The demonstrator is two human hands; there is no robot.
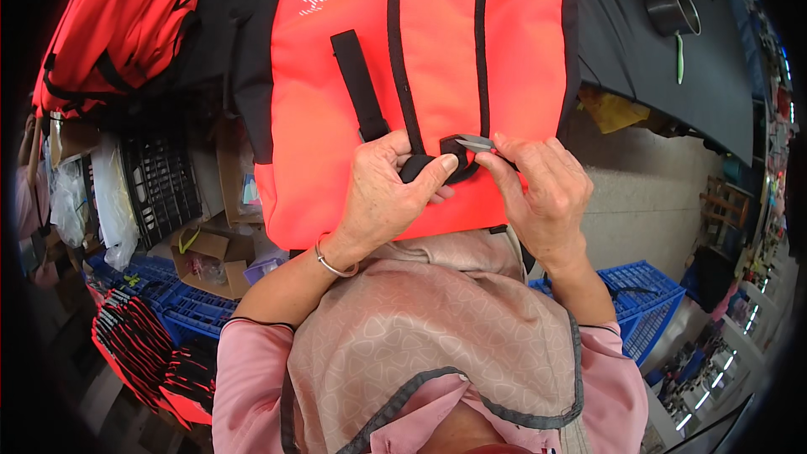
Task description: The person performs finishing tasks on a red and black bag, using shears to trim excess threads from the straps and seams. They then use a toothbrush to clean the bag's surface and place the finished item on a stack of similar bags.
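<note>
A bright orange bag with black trim hangs over a table edge in front of me. My left hand pinches a black strap end at the bag's lower edge. My right hand holds a small metal snipper, its blades at the black loop of trim beside the strap. A second black strap runs up the bag's front. A silver bangle circles my left wrist.
More orange and black bags are piled at the left. A black crate, cardboard boxes and blue crates stand on the floor. A metal cup sits on the dark table at right.
</note>
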